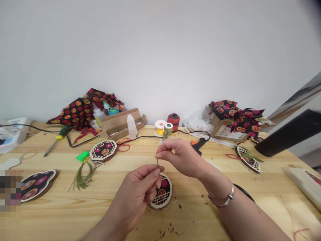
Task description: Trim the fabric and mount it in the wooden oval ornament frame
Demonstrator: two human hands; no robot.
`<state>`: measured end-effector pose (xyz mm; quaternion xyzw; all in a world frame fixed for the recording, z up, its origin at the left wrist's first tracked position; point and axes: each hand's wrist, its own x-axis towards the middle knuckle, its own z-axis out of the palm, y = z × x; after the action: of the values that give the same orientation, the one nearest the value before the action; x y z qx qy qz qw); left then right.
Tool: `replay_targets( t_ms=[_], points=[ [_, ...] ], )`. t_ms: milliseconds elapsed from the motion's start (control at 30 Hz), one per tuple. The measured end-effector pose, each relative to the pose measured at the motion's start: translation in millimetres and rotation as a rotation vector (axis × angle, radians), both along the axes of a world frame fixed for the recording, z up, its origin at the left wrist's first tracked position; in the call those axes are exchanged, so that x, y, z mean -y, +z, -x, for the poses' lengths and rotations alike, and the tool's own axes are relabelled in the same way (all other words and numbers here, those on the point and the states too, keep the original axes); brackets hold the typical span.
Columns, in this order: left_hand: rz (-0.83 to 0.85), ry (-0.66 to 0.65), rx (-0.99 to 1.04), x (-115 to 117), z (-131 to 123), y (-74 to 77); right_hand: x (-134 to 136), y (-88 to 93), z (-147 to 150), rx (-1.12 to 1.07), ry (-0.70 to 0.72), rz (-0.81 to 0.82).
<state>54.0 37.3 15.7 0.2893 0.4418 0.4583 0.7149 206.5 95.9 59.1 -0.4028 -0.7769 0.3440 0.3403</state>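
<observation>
My left hand [142, 190] pinches a thin olive cord [157, 163] between thumb and fingertips. Just above it, my right hand [179, 156] closes on the cord's upper part, so a short length runs upright between the two hands. Beneath the fingers, a round ornament [164, 192] with a pale lattice frame and dark patterned fabric lies on the table, partly hidden by my left hand. Whether the cord is joined to the ornament cannot be made out. An olive thread spool [167, 131] stands behind my right hand.
On the wooden table [100, 214] are an octagonal ornament [103, 150], a green tassel [82, 175], a screwdriver [57, 142] and a cardboard box [124, 124]. A glue gun [200, 145] lies beyond my right forearm. At the right stands a tilted black cylinder [288, 134].
</observation>
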Motion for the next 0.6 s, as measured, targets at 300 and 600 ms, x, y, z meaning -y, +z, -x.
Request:
replay_targets(
  t_ms=[300, 600],
  points=[
    [-0.049, 0.055, -0.055, 0.6, 2.2, 7.6, -0.4, -3.3, -0.2, -0.058, 0.021, 0.035],
    [-0.193, 0.192, 0.001, -8.0, 7.5, 9.5, -7.5, -9.4, 1.3, -0.193, -0.059, 0.151]
  ],
)
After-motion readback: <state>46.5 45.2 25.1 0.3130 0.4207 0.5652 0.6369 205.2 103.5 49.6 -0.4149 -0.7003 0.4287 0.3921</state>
